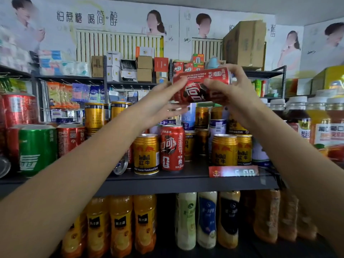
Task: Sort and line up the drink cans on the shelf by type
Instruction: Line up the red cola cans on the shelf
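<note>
Both hands, left hand (163,101) and right hand (229,90), grasp a glossy red cola can (202,84) lying sideways in the air above the dark metal shelf (186,180) crowded with ribbed gold cans (146,154).

**Tight shelf, open air above it**

Your clearest room is above the can tops, where both hands hold a red cola can (202,84) on its side. On the shelf (186,180), a bare strip runs along the front edge, and a gap opens between the upright red cola can (172,148) and the gold Red Bull cans (224,149) to its right. A tipped can (121,165) blocks the left approach, beside the green Sprite can (37,149).
</note>
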The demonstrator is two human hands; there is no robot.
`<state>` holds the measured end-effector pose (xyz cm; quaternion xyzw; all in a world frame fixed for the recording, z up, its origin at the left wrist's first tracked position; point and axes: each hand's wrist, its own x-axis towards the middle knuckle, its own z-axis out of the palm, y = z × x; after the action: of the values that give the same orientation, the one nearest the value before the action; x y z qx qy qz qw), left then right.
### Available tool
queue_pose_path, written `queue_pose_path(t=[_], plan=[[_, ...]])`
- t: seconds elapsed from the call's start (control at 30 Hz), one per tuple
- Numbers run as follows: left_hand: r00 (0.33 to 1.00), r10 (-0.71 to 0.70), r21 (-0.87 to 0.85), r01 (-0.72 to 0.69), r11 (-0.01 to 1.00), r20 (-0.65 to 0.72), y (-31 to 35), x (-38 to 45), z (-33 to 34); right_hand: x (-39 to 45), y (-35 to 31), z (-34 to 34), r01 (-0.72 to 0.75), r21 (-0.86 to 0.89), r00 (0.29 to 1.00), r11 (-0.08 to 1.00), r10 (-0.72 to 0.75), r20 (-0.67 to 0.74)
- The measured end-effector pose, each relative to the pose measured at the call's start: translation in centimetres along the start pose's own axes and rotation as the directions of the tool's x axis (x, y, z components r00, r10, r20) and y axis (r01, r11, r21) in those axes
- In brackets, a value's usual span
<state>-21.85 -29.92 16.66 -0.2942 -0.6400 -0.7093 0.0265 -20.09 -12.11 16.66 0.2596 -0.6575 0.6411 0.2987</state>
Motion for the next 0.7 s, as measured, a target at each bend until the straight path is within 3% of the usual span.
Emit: queue_pose_path(t=[0.1, 0.2, 0.3, 0.37, 0.43, 0.53, 0.6, 0.7], plan=[[0.995, 0.092, -0.027, -0.093, 0.995, -0.033, 0.7, 0.4, 0.5, -0.7, -0.4, 0.1, 0.020, -0.144, 0.994, 0.989, -0.003, 0.113], [0.987, 0.161, 0.193, -0.152, 0.969, -0.031, 1.6, 1.1, 0.7, -0.3, -0.5, 0.5, 0.086, -0.439, 0.976, 0.895, 0.012, 0.216], [0.985, 0.172, 0.446, -0.150, 0.883, -0.009, 1.4, 1.9, 1.5, 0.5, 0.5, 1.3, 0.241, -0.498, 0.949, 0.833, -0.094, 0.301], [0.984, 0.177, 0.606, -0.133, 0.784, -0.013, 1.1, 2.4, 1.5, 0.9, 1.4, 1.5, 0.276, -0.556, 0.948, 0.784, -0.128, 0.291], [0.980, 0.200, 0.783, -0.117, 0.611, -0.010, 0.9, 2.2, 0.7, 1.3, 2.7, 1.2, 0.253, -0.645, 0.964, 0.721, -0.135, 0.228], [0.986, 0.118, 0.919, -0.152, 0.365, 0.116, -0.4, 0.9, -0.8, 1.6, 4.4, 0.5, 0.145, -0.688, 0.986, 0.711, -0.048, 0.158], [0.982, 0.023, 0.933, -0.186, 0.309, 0.188, -2.0, 0.3, -1.5, 1.4, 5.4, 0.2, 0.110, -0.733, 0.985, 0.672, 0.024, 0.170], [0.978, 0.103, 0.950, -0.202, 0.236, 0.183, -3.4, 0.2, -2.5, 1.1, 6.7, 0.3, 0.089, -0.835, 0.971, 0.542, 0.141, 0.195]])
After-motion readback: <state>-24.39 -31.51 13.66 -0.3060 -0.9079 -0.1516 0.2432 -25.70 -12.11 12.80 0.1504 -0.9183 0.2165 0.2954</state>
